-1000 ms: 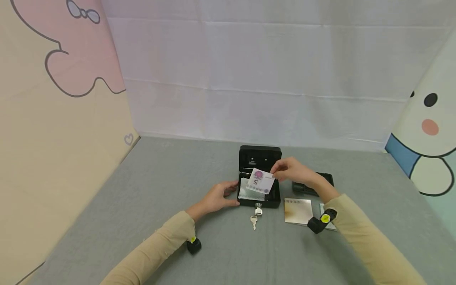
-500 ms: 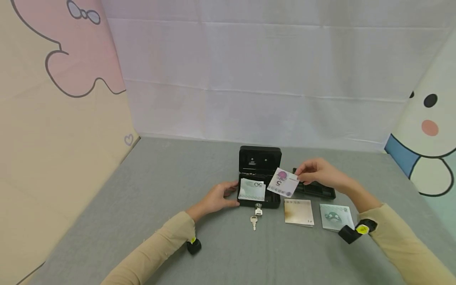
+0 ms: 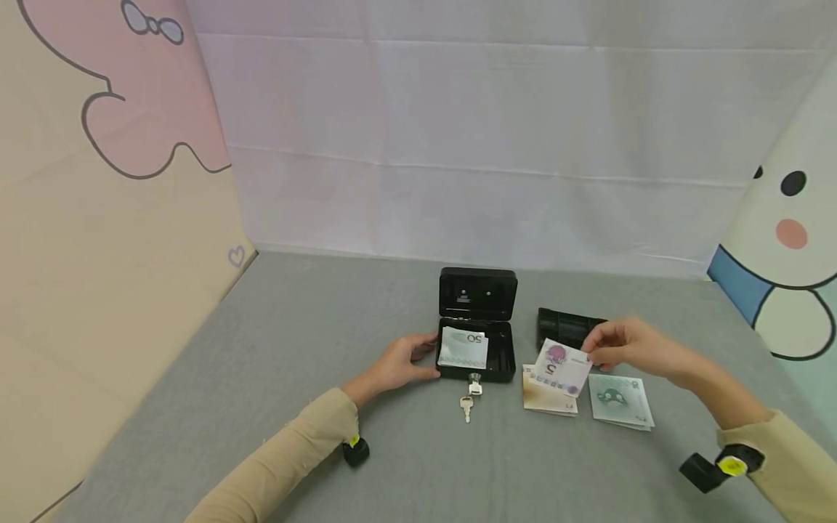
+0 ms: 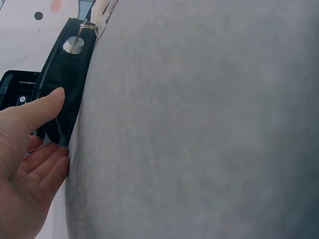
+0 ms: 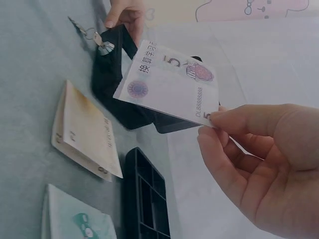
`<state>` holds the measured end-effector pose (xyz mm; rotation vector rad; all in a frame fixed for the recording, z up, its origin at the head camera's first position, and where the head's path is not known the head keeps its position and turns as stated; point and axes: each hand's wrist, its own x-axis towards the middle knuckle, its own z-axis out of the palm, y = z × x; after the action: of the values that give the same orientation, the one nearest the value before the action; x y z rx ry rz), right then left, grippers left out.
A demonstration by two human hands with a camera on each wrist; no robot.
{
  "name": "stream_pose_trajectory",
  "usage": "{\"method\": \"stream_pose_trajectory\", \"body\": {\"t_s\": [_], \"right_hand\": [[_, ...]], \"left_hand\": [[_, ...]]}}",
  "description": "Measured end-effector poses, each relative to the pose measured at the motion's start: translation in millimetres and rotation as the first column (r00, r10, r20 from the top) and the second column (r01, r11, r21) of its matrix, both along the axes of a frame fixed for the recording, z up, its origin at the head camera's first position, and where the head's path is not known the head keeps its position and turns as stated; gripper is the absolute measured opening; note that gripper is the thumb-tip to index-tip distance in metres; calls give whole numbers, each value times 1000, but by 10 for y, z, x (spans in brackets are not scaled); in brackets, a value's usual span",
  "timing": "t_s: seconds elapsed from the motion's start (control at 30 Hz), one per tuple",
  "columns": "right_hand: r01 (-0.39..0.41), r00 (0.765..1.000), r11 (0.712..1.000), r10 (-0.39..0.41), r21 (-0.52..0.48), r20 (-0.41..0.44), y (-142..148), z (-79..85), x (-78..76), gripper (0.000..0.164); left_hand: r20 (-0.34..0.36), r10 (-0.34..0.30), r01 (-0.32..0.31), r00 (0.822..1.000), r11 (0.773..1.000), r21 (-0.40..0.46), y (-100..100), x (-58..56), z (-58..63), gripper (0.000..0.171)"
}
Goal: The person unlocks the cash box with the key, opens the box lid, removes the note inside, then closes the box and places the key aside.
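Note:
My right hand (image 3: 617, 345) pinches a corner of a purple play banknote marked 5 (image 3: 562, 369) between thumb and fingers. The note hangs over a yellow-brown banknote stack (image 3: 546, 402), partly covering it. At the middle of the table, a black cash box (image 3: 502, 349) stands with its lid up. Green notes marked 50 (image 3: 463, 349) lie in its left part. My left hand (image 3: 402, 363) holds the box's front left corner; in the left wrist view the thumb (image 4: 47, 107) lies on the front face and the fingers (image 4: 47, 169) on the side.
Two keys (image 3: 466, 408) hang from the box's front lock. Green folded notes (image 3: 620, 401) lie at the right. Behind the held note sits a black compartment tray (image 5: 148, 199), partly hidden by my right hand in the head view. A white cloth wall (image 3: 458, 145) closes off the back.
My right hand has carried the purple note from above the cash box rightward to above the yellow-brown stack. My left hand has stayed at the box.

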<state>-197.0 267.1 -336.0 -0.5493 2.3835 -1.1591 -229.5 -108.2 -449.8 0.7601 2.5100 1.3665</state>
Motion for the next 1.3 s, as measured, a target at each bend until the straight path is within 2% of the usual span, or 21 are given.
{"method": "stream_pose_trajectory", "body": {"t_s": [0.13,0.3,0.57,0.6,0.67,0.83,0.9,1.07,1.3], "right_hand": [[-17,997,1000,17,9,71,2,-82,90,16],[-74,979,997,73,-3,192,-22,-240,170,14],[-134,952,990,142,-48,270,-88,-458,207,13],[-141,951,989,150,-56,271,-95,-479,209,13],[-144,950,987,157,-66,270,-111,-512,214,13],[-133,964,989,146,-70,222,-127,-587,223,12],[-126,971,990,137,-67,196,-128,-610,230,11],[-103,985,993,110,-54,134,-144,-643,260,9],[-91,993,995,94,-47,77,-170,-673,289,9]], "left_hand": [[-10,-4,4,1000,1000,-1,-6,-2,-3,66],[-14,-8,8,1000,1000,3,-13,-11,-9,66],[-13,-10,11,1000,1000,12,-12,-14,-6,65],[-19,-11,12,1000,1000,15,-13,-6,1,64],[-17,-14,15,1000,1000,21,1,54,109,63],[-6,-3,3,1000,1000,4,11,52,107,64],[-8,3,-3,1000,1000,-9,2,-3,7,65],[-15,-5,5,1000,1000,-5,4,1,20,65],[-11,-4,4,1000,1000,4,7,8,21,66]]}}
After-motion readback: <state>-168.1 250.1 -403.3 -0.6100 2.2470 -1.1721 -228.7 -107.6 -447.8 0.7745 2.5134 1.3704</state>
